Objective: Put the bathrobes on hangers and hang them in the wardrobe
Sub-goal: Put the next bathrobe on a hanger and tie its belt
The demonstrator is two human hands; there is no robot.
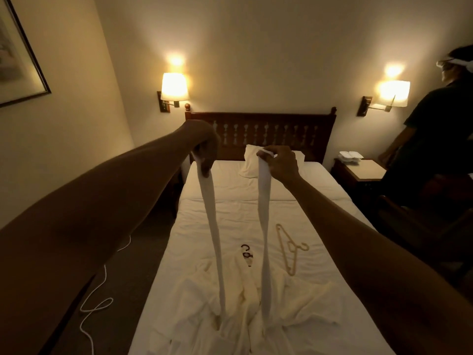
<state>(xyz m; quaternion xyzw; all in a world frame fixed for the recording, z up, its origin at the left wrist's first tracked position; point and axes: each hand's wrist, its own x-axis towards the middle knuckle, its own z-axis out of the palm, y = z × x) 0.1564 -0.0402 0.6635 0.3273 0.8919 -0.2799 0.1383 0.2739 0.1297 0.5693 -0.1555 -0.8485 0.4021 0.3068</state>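
While the bed (256,190) fills the middle of the frame and bears everything the task needs, nothing looks finished yet. The bathrobe (294,303) lies crumpled on the sheet at the lower centre, on no hanger; whether the heap is 1 robe or 2 I cannot tell. No wardrobe shows anywhere in the frame, so both the hanging and the carrying are left to do.

From the heap 2 long white strips rise toward the centre of the frame, the left strip (208,206) and the right strip (263,201). They look like the 2 ends of the robe's belt, though I cannot be sure. Both are pulled thin and taut, while the robe's bulk rests on the sheet.

Just beyond the robe, 2 hangers lie flat on the sheet. The pale hanger (290,245) sits right of centre, clear of the cloth. The dark hanger (246,248) lies between the strips, its lower part hidden by the robe's edge.

Both arms reach out from the lower corners, held high and level with the headboard. The left hand (206,147) hangs palm-down, fingers curled round the top of its strip. The right hand (281,162) pinches the top of the other strip between thumb and fingertips.
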